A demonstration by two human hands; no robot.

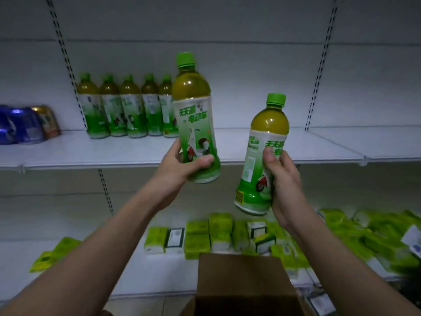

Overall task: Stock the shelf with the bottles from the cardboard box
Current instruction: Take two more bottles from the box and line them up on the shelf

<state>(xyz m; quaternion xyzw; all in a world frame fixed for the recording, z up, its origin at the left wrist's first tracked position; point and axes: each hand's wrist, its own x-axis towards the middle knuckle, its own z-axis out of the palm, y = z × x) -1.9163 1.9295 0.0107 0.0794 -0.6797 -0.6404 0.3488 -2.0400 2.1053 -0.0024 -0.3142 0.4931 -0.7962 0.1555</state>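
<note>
My left hand (182, 164) grips the lower part of a green-capped tea bottle (193, 103), held upright in front of the white shelf (136, 153). My right hand (284, 185) holds a second tea bottle (262, 156), tilted slightly, lower and to the right, its base below shelf level. Several matching bottles (127, 108) stand in a row at the back of the shelf, just left of the left-hand bottle. The open cardboard box (243, 283) sits at the bottom centre; its inside is dark.
Blue and gold cans (25, 126) stand at the shelf's left end. The shelf's right stretch (330, 142) holds nothing. On the lower shelf lie several green tissue packs (218, 233), with more piled at the right (376, 238). Slotted uprights run up the back wall.
</note>
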